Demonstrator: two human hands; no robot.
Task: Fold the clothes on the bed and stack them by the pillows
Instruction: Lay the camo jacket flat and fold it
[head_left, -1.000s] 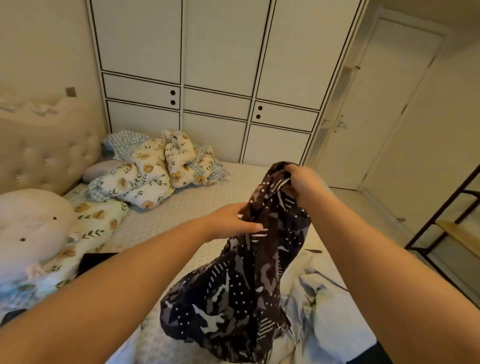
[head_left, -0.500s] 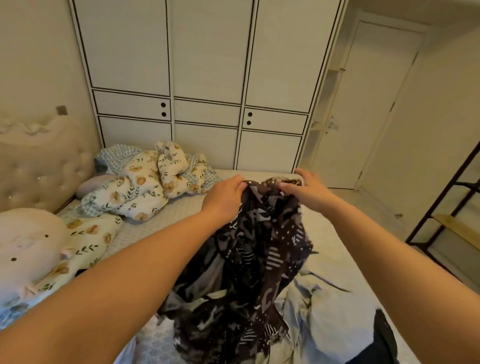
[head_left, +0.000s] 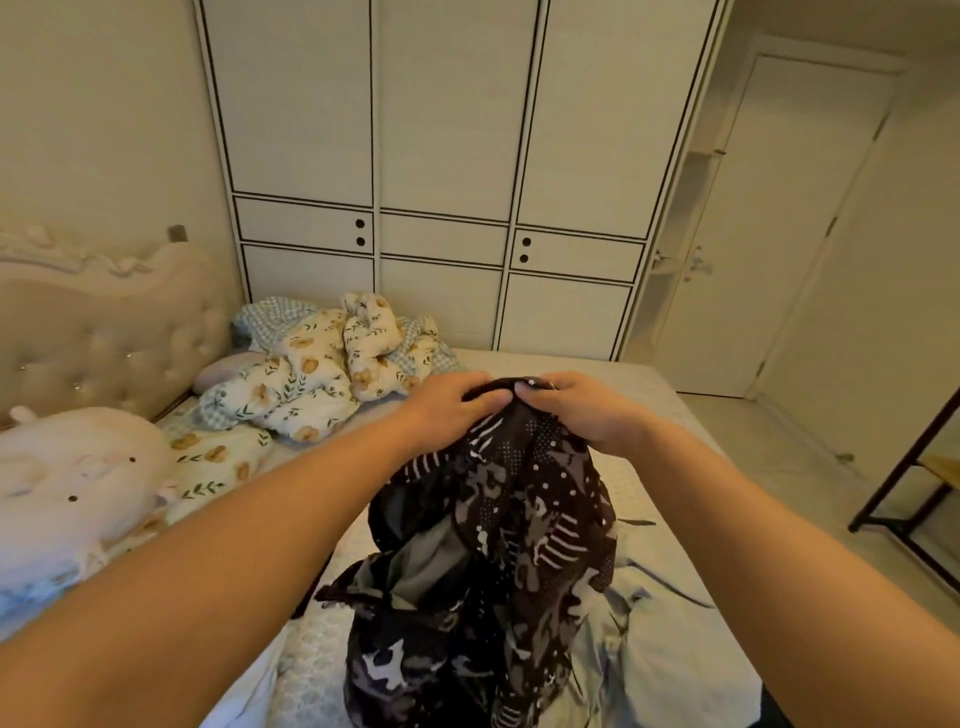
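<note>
A dark patterned garment (head_left: 509, 540) with white dots, stripes and grey shapes hangs bunched above the bed (head_left: 660, 384). My left hand (head_left: 452, 410) and my right hand (head_left: 582, 410) grip its top edge side by side, fingertips almost touching. Its lower part drapes onto a pale light-blue garment (head_left: 644, 644) that lies crumpled on the mattress near me. The pillows (head_left: 72, 483) lie at the left by the tufted headboard (head_left: 104, 332).
A crumpled floral and checked quilt (head_left: 322, 364) is heaped at the far left of the bed. White wardrobe doors (head_left: 441, 171) stand behind the bed, a door (head_left: 769, 234) at the right. A black metal rack (head_left: 914, 483) stands on the floor at far right.
My left hand rose from the cloth's middle to its top edge, and both hands have come close together there. The view has shifted to the right.
</note>
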